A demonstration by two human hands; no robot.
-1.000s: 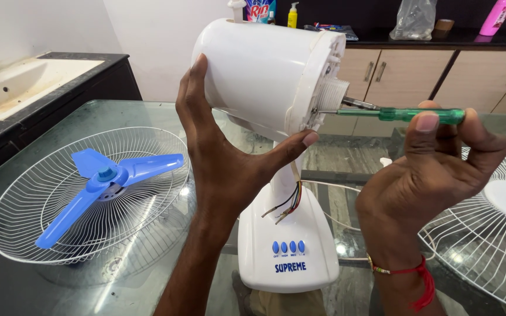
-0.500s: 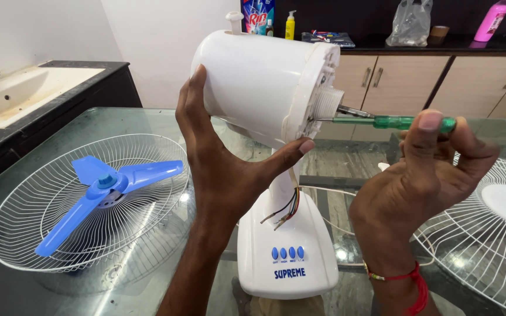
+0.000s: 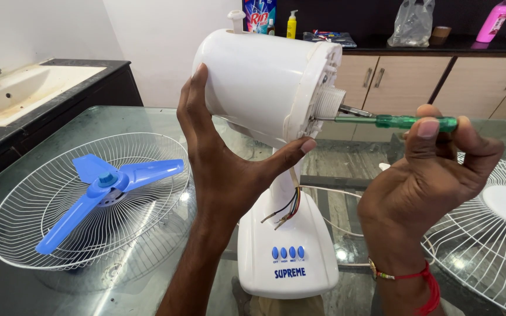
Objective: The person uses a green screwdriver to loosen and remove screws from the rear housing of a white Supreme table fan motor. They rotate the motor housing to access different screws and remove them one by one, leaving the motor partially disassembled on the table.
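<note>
Head view: motor housing (image 3: 265, 82), white moulded plastic, drum-shaped, tilted on its neck above the fan base (image 3: 288, 251), which stands near the middle of the glass table (image 3: 147, 117)
Left hand (image 3: 224, 169) cups the drum from beneath, thumb under the front rim, fingers spread up the smooth side, grasping it
Right hand (image 3: 428, 175) pinches a green-handled screwdriver (image 3: 399, 122) between thumb and fingers; the tip sits at the housing's front face beside the threaded collar
Judgement: shell is light, stiff but crackable, glossy and liable to slip; best held around the drum, away from the loose coloured wires (image 3: 285, 210) hanging at the neck
Blue blade (image 3: 101, 187) lies in a wire guard (image 3: 42, 234) toward the left edge; a second guard (image 3: 487, 251) lies at the right edge
</note>
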